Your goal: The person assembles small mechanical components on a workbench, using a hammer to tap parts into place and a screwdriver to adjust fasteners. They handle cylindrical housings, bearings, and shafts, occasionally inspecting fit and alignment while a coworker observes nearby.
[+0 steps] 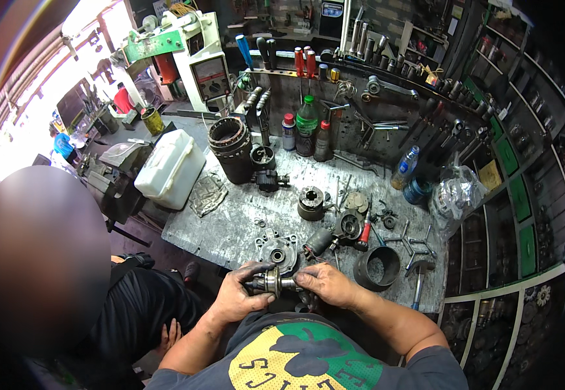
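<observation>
Hands: both greasy, met at 6 o'clock over the near edge of the workbench (230, 227), a small metal part carried between them
Left hand (236, 294): fingers clenched round the dark, toothed end of the geared shaft (271, 282)
Right hand (325, 285): fingertips pinched on the bright, slim end of the same shaft, thumb laid on top
Geared shaft: held level, just above the bench edge, clear of the surface; a brassy collar is seen at its middle, smooth steel toward 3 o'clock
Step in hand: judged to be a check or fitting of the shaft by hand, one end being steadied while the other is worked
Next move: a firm hold by the left is called for, with a fine twist or push along the axis from the right; oily skin makes slipping likely
Round end plate (276, 250): cast metal, dull grey, bored through the centre, lying flat at 12 o'clock just beyond the hands
Black ring (377, 266): a short open cylinder, matt, at 2 o'clock near the right hand
Red-handled screwdriver (364, 233): laid across small housings farther out at 1 o'clock
White plastic canister (170, 168): boxy, smooth, well apart at 11 o'clock
Bench top: scuffed, stained metal sheet, strewn with washers and bolts
</observation>
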### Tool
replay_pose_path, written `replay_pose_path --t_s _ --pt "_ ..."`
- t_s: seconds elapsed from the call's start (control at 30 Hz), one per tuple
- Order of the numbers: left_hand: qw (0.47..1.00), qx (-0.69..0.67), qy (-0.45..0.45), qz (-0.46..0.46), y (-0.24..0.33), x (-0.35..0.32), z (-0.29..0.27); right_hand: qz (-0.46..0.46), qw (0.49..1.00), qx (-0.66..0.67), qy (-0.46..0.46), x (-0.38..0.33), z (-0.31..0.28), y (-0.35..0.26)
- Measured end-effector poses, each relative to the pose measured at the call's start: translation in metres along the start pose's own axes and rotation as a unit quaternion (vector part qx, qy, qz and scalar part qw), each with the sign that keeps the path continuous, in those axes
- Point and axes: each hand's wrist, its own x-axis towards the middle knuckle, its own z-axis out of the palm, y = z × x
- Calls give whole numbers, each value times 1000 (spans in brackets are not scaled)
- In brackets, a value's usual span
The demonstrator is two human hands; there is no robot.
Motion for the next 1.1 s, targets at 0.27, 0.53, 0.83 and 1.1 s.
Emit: replay_pose_path --t_s 0.27,0.53,0.83,1.1 --pt "972 -215 45 -85 -19 -3 6 -172 974 -113 95 5 10 2" --pt "857 -496 -51 -131 -51 -9 2 -134 986 32 97 10 31 -16" --pt "732 -652 -106 -164 -112 -4 8 -90 989 44 106 33 28 -31" --pt "705 -680 -96 -176 -114 -5 5 -91 990 45 96 36 28 -30"
